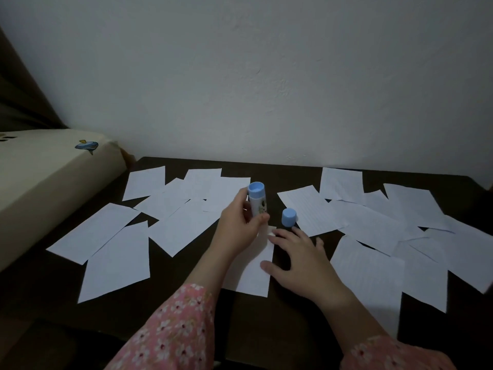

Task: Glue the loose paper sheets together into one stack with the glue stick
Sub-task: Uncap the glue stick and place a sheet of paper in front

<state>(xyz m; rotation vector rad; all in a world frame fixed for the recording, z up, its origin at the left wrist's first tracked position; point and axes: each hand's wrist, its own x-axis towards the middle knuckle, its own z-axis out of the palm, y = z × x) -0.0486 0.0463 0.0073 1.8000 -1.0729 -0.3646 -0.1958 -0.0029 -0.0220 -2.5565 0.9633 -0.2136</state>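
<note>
At frame center, my left hand [240,225] grips the upright glue stick [256,200] directly above the sheet [253,273] my open right hand [298,252] flattens on the counter [186,303].

Both forearms in pink flowered sleeves [176,332] reach in from the near edge of the table [53,297], the left hand [238,227] raised with fingers and thumb curled round the glue stick [257,201], the right hand [298,259] spread flat, palm down, fingers straight.

Dark table [186,311], cream mattress [40,177]
</note>
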